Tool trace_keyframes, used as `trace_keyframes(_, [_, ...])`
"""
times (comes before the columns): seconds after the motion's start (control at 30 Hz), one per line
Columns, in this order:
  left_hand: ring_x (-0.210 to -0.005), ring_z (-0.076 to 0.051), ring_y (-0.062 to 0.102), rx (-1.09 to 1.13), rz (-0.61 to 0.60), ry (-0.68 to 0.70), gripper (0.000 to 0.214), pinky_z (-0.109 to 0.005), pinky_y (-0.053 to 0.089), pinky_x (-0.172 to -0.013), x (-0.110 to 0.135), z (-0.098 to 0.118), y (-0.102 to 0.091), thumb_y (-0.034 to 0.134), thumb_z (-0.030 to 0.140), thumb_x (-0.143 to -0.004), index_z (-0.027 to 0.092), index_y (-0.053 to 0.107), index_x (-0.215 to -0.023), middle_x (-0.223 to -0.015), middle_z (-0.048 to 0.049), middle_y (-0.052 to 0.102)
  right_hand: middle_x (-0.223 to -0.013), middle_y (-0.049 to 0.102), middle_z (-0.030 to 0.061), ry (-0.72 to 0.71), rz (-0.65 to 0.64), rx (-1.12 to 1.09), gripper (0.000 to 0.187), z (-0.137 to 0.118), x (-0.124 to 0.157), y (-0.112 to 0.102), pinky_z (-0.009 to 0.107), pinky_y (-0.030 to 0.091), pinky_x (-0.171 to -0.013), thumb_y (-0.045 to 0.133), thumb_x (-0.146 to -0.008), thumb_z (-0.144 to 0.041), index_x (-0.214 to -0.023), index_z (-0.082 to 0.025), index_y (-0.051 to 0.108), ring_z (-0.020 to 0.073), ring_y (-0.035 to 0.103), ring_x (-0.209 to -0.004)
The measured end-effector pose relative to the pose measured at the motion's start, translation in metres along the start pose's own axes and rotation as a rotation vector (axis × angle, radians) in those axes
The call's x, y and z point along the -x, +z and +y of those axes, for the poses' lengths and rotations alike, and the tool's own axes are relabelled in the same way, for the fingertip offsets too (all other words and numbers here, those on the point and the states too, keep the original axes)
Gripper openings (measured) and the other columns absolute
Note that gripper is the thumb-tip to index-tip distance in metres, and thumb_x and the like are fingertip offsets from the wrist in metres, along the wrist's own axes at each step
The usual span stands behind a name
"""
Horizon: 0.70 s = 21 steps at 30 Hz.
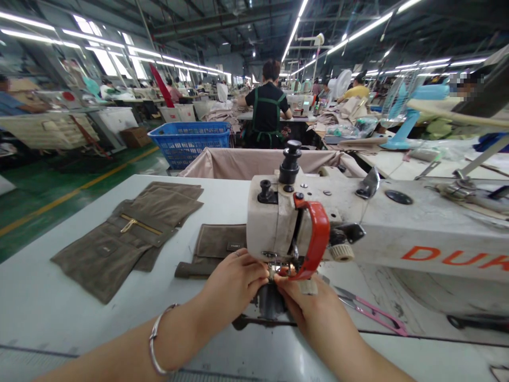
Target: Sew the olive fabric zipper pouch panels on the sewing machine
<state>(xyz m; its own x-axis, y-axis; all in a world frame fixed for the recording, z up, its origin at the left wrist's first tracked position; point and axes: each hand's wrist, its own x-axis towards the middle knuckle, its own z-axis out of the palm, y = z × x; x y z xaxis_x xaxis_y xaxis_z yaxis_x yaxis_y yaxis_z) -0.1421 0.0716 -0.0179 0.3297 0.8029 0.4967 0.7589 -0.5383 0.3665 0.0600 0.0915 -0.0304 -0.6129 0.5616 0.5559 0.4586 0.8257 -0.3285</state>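
Observation:
My left hand point(238, 278) is closed, its fingertips pinched at the presser foot point(275, 269) of a white sewing machine point(270, 223). A brown fabric piece point(214, 241) with a small dark label runs from the table under this hand toward the needle. From the other side, my right hand point(310, 302) reaches in with bent, closed fingers, their tips close to the left ones. What the right fingertips press on is hidden by the hand and the machine. A red-orange guard point(318, 239) curves above the right hand.
Brown fabric pieces point(131, 233), one with a gold zipper, lie stacked on the white table point(51, 313). Pink-handled snips point(377, 315) rest right of my hand. Beyond the table stand a cloth-lined bin point(238, 162), a blue basket point(191, 135) and a seated co-worker point(270, 109).

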Motion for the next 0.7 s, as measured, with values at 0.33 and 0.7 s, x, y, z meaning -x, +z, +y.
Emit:
trace_keyframes(0.33, [-0.087,-0.019,0.067,-0.014,-0.016,-0.027,0.011,-0.033,0.053,-0.087,-0.0004,-0.0009,0.0004,0.067,0.011,-0.087,0.021,0.072,-0.082,-0.088,-0.0003,0.075,-0.099,0.068,0.011,0.007,0.004,0.003,0.028,0.0007,0.0004,0.0014,0.038,0.058,-0.077,0.052,-0.089,-0.004,-0.108,-0.017,0.067,0.0251,0.064,-0.089])
trace_keyframes(0.7, [-0.079,-0.019,0.067,-0.04,-0.051,-0.071,0.013,-0.035,0.053,-0.084,-0.0023,0.0013,-0.0005,0.065,0.012,-0.088,0.021,0.073,-0.082,-0.086,-0.0011,0.075,-0.101,0.07,0.0105,0.004,0.015,0.007,0.025,0.0008,-0.001,0.0012,0.035,0.058,-0.077,0.054,-0.089,-0.006,-0.106,-0.018,0.067,0.0237,0.066,-0.09])
